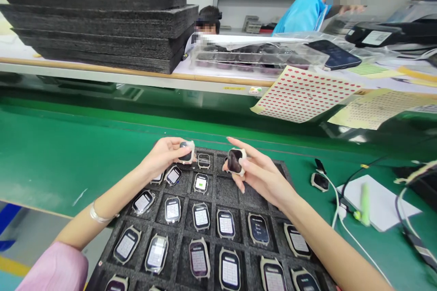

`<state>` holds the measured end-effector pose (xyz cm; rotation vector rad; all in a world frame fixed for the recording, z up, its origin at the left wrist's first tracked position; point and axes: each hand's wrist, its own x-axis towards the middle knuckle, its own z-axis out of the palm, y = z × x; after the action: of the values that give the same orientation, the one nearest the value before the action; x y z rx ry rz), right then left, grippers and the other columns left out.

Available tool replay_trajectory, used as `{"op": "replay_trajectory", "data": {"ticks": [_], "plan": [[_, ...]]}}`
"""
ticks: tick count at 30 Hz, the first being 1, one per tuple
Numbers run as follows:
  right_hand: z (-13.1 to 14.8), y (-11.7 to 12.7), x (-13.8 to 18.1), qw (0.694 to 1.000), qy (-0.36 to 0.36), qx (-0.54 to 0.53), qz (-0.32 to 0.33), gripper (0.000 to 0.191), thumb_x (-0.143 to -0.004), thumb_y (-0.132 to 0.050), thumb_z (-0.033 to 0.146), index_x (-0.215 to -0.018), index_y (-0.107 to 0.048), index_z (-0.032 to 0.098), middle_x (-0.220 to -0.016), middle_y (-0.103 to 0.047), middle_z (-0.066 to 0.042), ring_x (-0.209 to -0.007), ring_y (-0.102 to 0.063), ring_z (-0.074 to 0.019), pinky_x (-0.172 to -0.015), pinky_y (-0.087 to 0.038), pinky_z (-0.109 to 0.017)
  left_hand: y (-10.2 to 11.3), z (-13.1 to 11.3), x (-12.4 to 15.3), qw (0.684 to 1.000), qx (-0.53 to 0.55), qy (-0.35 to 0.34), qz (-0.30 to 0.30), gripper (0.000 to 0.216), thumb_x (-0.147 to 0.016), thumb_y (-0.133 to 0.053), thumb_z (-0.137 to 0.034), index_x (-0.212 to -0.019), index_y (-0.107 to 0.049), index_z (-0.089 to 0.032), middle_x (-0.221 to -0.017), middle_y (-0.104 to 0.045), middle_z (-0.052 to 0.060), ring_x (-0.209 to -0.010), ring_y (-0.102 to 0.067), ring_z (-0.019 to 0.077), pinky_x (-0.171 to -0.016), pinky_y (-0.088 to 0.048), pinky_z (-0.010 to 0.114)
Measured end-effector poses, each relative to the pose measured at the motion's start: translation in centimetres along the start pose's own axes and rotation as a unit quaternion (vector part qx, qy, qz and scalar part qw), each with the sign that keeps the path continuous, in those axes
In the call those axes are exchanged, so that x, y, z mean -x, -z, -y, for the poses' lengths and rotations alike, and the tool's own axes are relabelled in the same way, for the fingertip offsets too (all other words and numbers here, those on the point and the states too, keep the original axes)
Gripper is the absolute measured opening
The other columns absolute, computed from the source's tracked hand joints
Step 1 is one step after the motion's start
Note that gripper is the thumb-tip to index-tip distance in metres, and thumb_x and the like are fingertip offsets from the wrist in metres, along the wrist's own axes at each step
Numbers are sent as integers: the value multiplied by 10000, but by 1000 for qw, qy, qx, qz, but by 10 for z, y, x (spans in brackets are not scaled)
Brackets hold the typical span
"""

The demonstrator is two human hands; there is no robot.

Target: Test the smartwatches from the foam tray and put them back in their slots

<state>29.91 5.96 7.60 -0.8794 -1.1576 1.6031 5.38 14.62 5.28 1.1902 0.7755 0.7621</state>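
Between the thumb and fingers of my left hand (169, 151) is a smartwatch body (186, 152) with a pale case and no strap, over the far left of a black foam tray (225, 191). My right hand (264, 170) grips another smartwatch body (235, 161), dark screen up, above the tray's far cells. Several strapless watches sit in the tray's square cells, many with lit white screens, such as a watch (226, 224) near the middle. One watch (258, 228) shows a dark menu. Behind my left hand's watch lies a case (204, 161) in a far cell.
To the right, a watch on a charging cable (320, 182), a white sheet (382, 204) and a green marker (365, 204) lie on the green bench (51, 159). A shelf ahead carries stacked black foam (109, 22), clear plastic trays (252, 57) and a phone (334, 54). A sticker sheet (303, 93) overhangs. Two people are beyond.
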Motion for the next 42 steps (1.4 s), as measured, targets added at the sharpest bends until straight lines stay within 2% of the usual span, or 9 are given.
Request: {"op": "replay_trajectory", "data": {"ticks": [3,7,12,17,22,27,32,36,42], "plan": [[-4,-6,-1,998,-17,-26,57,464,-902,-617,319,-1328,-449,243,-904,-690,-85,-537,-589,-121,-477,-475,-226,-24,-2,-2,995,89,32,39,476,-704,-788,-289,-1090,-555,-135,-783,-714,71,-650,-681,178,-642,-540,278],[-15,-4,-3,994,-25,-81,71,297,-929,-577,292,-1208,-548,194,-957,-681,-115,-581,-585,-115,-476,-478,-198,-40,2,-1,995,82,39,49,392,-770,-722,-337,-1058,-592,-104,-776,-660,50,-667,-635,133,-628,-522,234],[-22,4,-7,989,-30,-133,60,311,-944,-535,235,-1253,-537,197,-1050,-657,-134,-585,-548,-107,-444,-439,-179,-42,12,1,998,-23,15,57,396,-784,-680,-282,-1122,-542,-131,-664,-574,-22,-557,-564,109,-527,-478,218],[-25,8,-10,987,-41,-144,53,339,-931,-555,222,-1268,-538,188,-1051,-659,-141,-599,-557,-120,-464,-438,-197,-42,18,2,986,-166,-27,16,322,-795,-581,-194,-1107,-505,-159,-605,-507,-64,-432,-468,91,-429,-395,208],[-32,12,-12,987,-53,-142,47,376,-931,-560,225,-1304,-527,186,-1065,-651,-140,-592,-552,-109,-479,-441,-202,-42,23,6,936,-317,-151,-36,332,-793,-568,-158,-1118,-508,-191,-948,-616,26,-804,-598,167,-728,-476,279],[-40,16,-10,986,-72,-143,39,402,-924,-574,223,-1321,-520,192,-1038,-656,-131,-617,-594,-127,-498,-480,-218,-42,33,5,901,-385,-199,-28,443,-835,-553,-189,-1263,-439,-195,-1229,-578,93,-1099,-563,225,-931,-443,341],[-37,15,-6,989,-57,-130,32,441,-880,-640,229,-1309,-538,210,-1041,-651,-113,-667,-628,-150,-523,-513,-234,-44,33,6,906,-378,-188,-19,466,-827,-548,-176,-1279,-435,-181,-1235,-579,106,-1095,-570,227,-886,-476,318],[-33,14,-3,993,-42,-103,28,405,-880,-644,229,-1276,-566,207,-1039,-661,-111,-640,-627,-138,-544,-528,-245,-45,28,10,921,-359,-152,-8,398,-810,-556,-180,-1201,-485,-186,-1080,-633,69,-900,-612,197,-761,-484,281],[-31,14,-1,995,-34,-85,29,408,-865,-658,237,-1262,-574,190,-995,-677,-103,-600,-624,-137,-547,-537,-267,-45,23,16,937,-322,-131,30,373,-798,-551,-170,-1165,-488,-198,-1023,-623,33,-873,-585,175,-792,-445,272]]}}
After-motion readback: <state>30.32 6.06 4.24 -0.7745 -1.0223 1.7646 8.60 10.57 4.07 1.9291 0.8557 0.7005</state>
